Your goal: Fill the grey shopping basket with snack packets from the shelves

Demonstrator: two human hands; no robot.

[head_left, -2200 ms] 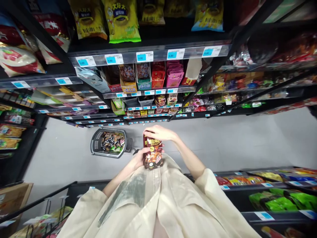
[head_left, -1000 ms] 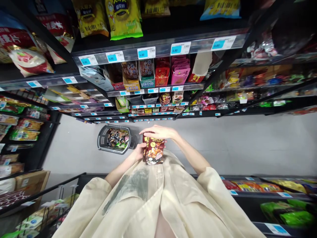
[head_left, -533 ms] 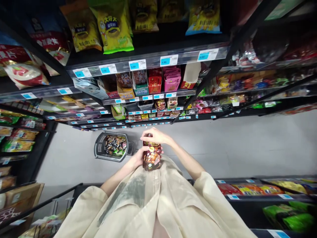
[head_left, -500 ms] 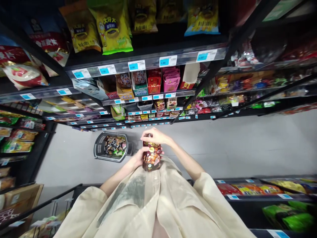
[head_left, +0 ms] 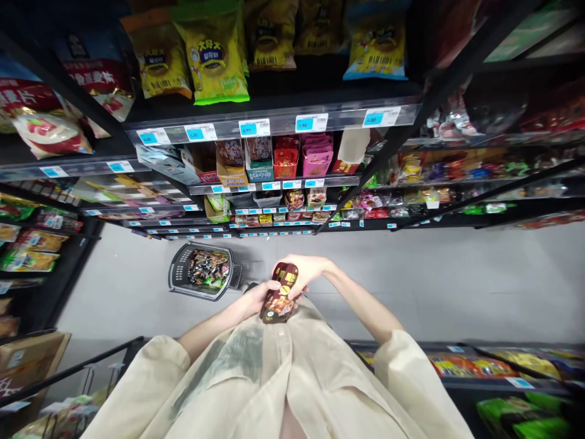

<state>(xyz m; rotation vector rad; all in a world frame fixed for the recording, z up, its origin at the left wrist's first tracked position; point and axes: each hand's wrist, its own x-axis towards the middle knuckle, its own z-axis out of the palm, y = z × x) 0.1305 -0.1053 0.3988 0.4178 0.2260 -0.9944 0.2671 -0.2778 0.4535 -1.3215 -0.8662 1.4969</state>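
Note:
Close to my shirt front, both hands hold a small stack of dark brown snack packets [head_left: 280, 302] with a food picture on the front. My left hand [head_left: 262, 295] grips the left side, its thumb lying on the front packet. The fingers of my right hand [head_left: 302, 272] wrap the upper right part, thumb over the front. How many packets there are is hidden behind the front one. A grey shopping basket [head_left: 179, 279] stands on the floor to the left, holding many small wrapped snacks [head_left: 208, 268].
Ahead runs a black shelf rack [head_left: 315, 113] with yellow snack bags [head_left: 212, 58] on top and boxed packets [head_left: 287, 157] lower. More shelves with bagged goods [head_left: 475, 366] stand close behind on the right. A cardboard box [head_left: 34, 360] sits at lower left. Grey floor [head_left: 434, 280] lies between.
My right hand has moved from the top edge of the packets down onto their right side. The packets now lean slightly to the right, and the view has shifted a little.

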